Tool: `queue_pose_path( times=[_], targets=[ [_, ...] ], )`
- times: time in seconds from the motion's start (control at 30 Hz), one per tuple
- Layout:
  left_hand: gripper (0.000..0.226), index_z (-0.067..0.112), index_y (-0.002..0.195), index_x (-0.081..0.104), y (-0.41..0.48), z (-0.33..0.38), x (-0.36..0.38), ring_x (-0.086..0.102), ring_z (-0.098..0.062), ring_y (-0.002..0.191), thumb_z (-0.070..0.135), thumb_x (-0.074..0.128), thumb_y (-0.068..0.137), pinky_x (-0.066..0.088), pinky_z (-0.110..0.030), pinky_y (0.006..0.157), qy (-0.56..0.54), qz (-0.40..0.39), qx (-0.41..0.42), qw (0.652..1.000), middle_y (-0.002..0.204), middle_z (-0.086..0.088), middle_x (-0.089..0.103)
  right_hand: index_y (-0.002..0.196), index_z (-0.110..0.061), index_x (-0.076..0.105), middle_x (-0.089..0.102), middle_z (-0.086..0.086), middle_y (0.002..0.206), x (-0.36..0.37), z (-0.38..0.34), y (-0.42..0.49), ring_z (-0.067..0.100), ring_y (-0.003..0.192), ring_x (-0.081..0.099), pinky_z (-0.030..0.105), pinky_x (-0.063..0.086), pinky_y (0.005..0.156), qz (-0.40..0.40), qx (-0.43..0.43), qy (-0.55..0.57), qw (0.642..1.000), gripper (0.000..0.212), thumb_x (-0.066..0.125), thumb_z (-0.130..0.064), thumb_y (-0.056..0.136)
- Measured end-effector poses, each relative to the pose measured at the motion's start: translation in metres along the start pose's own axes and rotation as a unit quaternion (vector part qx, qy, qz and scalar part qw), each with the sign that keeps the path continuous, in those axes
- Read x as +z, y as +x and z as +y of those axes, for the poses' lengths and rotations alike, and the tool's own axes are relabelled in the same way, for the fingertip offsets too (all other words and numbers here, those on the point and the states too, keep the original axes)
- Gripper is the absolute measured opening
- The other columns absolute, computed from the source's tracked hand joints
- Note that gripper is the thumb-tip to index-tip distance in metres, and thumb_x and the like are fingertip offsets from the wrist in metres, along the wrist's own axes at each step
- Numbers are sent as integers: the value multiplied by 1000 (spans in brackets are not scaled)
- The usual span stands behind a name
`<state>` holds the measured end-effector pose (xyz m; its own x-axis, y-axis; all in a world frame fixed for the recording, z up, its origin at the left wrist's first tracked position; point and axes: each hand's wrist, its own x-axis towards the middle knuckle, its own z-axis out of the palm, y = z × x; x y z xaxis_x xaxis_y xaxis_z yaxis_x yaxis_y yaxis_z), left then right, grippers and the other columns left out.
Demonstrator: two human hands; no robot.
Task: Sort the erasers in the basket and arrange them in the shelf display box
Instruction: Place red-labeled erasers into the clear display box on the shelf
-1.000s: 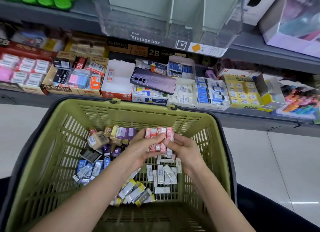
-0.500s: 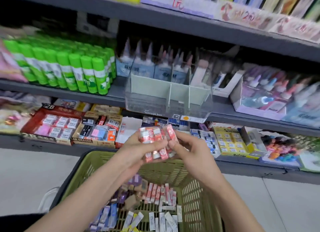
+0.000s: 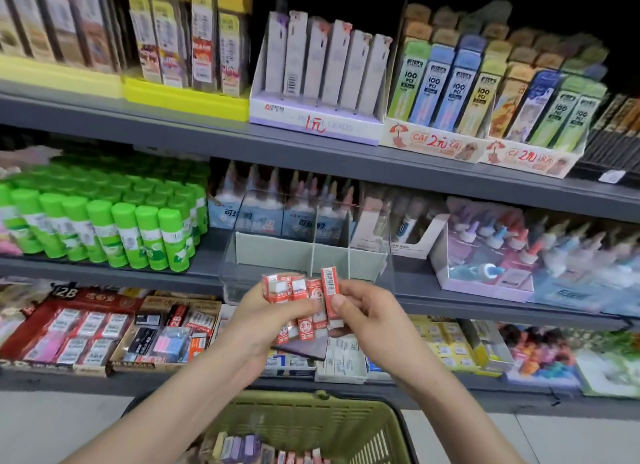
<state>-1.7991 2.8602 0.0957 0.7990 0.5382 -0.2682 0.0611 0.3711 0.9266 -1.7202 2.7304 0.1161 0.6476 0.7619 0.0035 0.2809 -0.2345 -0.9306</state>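
Stationery shop shelves fill the frame. Clear display box [image 3: 273,254] sits on the middle shelf, centre. Just in front of it, left hand [image 3: 256,325] and right hand [image 3: 370,321] share a bunch of red-wrapped erasers [image 3: 301,290], each grip clamped on it. Green basket [image 3: 311,399] at bottom centre holds loose erasers [image 3: 239,446].

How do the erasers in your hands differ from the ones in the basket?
The held erasers are all red and white; the basket erasers are mixed, purple and pink among them. The held erasers are bunched side by side between the left hand and right hand, raised before the clear box; the basket erasers lie loose in the green basket. Both are small wrapped blocks.
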Motion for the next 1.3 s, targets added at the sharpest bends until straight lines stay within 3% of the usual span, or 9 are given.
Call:
queue_pose_path(
  times=[0.13, 0.27, 0.4, 0.5, 0.6, 0.7, 0.87, 1.13, 1.3],
  targets=[
    [26, 12, 86, 64, -5, -9, 7, 67, -24, 76, -10, 71, 72, 53, -40, 77, 23, 9, -8, 1000, 75, -6, 73, 104, -21, 61, 69, -2, 91, -5, 8, -14, 7, 80, 66, 22, 54, 63, -10, 32, 21, 999, 24, 42, -7, 99],
    [27, 11, 91, 63, -2, -9, 5, 68, -25, 74, -6, 72, 72, 53, -37, 69, 24, 32, -34, 999, 75, -7, 73, 113, -21, 61, 63, -2, 82, -39, 21, -8, 12, 67, 57, 28, 48, 58, 101, 41, -54, 993, 22, 47, -14, 97],
    [30, 16, 91, 62, 15, 6, 5, 68, -22, 74, -6, 73, 72, 51, -32, 63, 43, 53, -14, 998, 77, -5, 73, 117, -13, 58, 66, -1, 93, -81, 27, 18, 13, 85, 62, 34, 51, 81, 192, 47, -115, 974, 25, 56, -17, 93],
    [27, 15, 88, 63, 28, 21, 11, 68, -20, 70, -7, 70, 74, 51, -31, 62, 47, 56, 9, 997, 74, -4, 72, 117, -13, 57, 63, 1, 108, -96, 24, 41, 15, 91, 58, 27, 45, 82, 184, 49, -190, 963, 25, 56, -12, 92],
    [24, 14, 87, 64, 43, 32, 16, 68, -21, 74, -6, 70, 75, 51, -31, 66, 64, 60, 23, 996, 79, -6, 73, 104, -13, 57, 61, 1, 100, -103, 19, 71, 14, 87, 54, 20, 38, 72, 175, 44, -266, 947, 19, 65, -14, 87],
    [25, 15, 90, 62, 61, 37, 23, 67, -18, 74, -6, 69, 77, 49, -27, 61, 57, 51, 25, 997, 83, -6, 71, 98, -13, 65, 66, 2, 95, -102, 18, 107, 21, 93, 60, 25, 41, 72, 183, 40, -356, 916, 21, 70, -25, 82],
    [25, 13, 95, 62, 92, 34, 30, 68, -18, 78, -2, 71, 77, 49, -26, 60, 42, 49, 9, 998, 88, -5, 72, 110, -36, 67, 67, -3, 116, -101, 31, 156, 22, 106, 60, 25, 49, 85, 147, 56, -471, 868, 23, 61, -34, 88],
    [19, 13, 90, 60, 101, 25, 32, 68, -14, 71, -1, 68, 80, 50, -19, 48, 79, 31, -20, 996, 84, -6, 71, 110, -30, 69, 66, -7, 119, -102, 52, 141, 16, 108, 60, 21, 43, 85, 111, 26, -449, 886, 24, 62, -30, 87],
    [26, 13, 96, 62, 94, 26, 24, 70, -19, 78, 1, 72, 75, 51, -27, 63, 117, 8, -38, 992, 87, -7, 73, 110, -22, 70, 70, -6, 106, -92, 61, 117, 12, 100, 62, 16, 37, 78, 137, -11, -391, 910, 28, 68, -30, 84]
  ],
)
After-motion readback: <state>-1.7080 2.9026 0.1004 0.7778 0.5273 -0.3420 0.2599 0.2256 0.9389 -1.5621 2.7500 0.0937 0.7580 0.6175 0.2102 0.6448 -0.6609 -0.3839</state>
